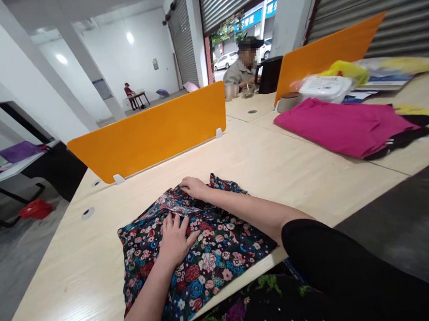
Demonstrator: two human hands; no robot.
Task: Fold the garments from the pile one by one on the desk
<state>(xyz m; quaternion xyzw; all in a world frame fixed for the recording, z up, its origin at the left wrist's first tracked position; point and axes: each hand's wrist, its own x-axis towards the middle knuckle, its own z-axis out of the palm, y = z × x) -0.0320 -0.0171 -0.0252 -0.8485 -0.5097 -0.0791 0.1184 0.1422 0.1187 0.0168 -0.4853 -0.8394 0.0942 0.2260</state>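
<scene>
The floral garment lies flat on the counter at its near edge, directly before the person and on the near side of the orange divider. The left hand rests palm down, fingers spread, on the cloth's middle; its grip is apart, clamped on nothing. The right hand is at the garment's far edge, fingers curled onto a bunched fold; whether they pinch the cloth cannot be told.

Judged step: smoothing and folding, with the far edge being gathered. The next move appears to call for the left hand to pin the cloth while the far edge is drawn over evenly.

To the right of the divider, well apart from the garment: a magenta cloth, a white lidded container and a seated person. Nothing obstructs the hands.
</scene>
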